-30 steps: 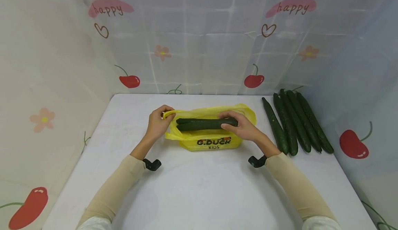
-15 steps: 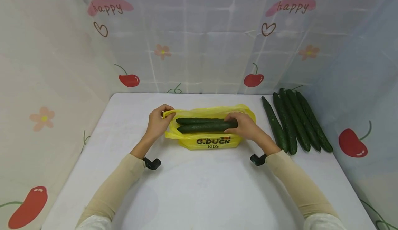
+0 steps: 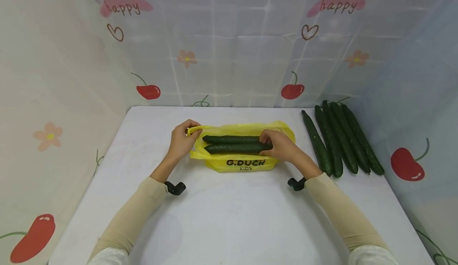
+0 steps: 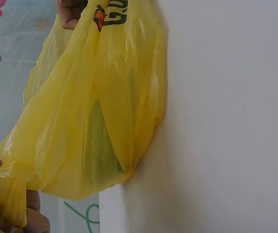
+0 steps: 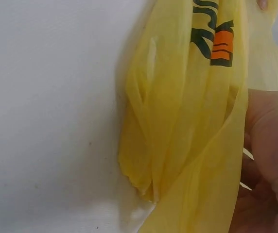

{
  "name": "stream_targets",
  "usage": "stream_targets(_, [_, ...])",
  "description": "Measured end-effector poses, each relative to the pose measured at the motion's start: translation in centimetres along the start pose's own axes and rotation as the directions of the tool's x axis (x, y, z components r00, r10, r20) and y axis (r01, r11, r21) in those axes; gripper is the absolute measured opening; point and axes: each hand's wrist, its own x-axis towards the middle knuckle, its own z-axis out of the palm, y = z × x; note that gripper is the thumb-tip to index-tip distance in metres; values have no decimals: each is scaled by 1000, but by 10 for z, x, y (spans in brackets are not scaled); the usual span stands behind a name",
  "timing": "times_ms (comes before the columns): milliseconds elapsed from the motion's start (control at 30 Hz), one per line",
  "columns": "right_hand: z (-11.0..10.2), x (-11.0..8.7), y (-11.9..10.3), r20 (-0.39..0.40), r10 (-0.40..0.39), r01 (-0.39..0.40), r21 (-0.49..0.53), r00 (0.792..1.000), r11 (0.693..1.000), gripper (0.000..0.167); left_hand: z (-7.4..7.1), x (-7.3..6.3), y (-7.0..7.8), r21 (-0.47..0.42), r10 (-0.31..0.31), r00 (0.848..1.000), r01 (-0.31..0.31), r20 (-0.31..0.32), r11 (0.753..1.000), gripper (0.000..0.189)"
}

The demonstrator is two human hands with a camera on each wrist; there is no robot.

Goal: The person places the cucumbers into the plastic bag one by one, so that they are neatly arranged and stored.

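Note:
A yellow plastic bag [image 3: 218, 166] printed "G.DUCK KIDS" lies on the table, its mouth spread upward. Two dark green cucumbers lie side by side inside, a rear cucumber [image 3: 229, 139] and a front cucumber [image 3: 232, 149]. My left hand [image 3: 181, 139] pinches the bag's left edge; in the left wrist view the bunched plastic sits between its fingers [image 4: 37, 221]. At the bag's right side, my right hand [image 3: 280, 145] holds the right end of the front cucumber, thumb in front and fingers behind. In the right wrist view the yellow plastic [image 5: 178, 107] hides that cucumber.
Several more cucumbers [image 3: 340, 137] lie in a slanted row on the right side of the white table [image 3: 229, 217]. A printed curtain [image 3: 243, 58] stands behind the table's back edge, and sheets flank both sides.
The front cucumber has settled lower and apart from the rear one. My right hand has shifted slightly right toward its end. The left hand keeps its hold on the bag.

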Motion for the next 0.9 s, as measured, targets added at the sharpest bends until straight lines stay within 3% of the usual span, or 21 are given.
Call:
stream_targets(667, [-4, -8, -5, 1, 17, -17, -26, 1000, 1000, 31, 0, 0, 3, 4, -10, 1000, 10, -1, 1000, 9])
stream_targets(900, [-10, -24, -8, -30, 38, -36, 80, 999, 996, 25, 0, 0, 2, 4, -13, 1000, 13, 8, 1000, 11])
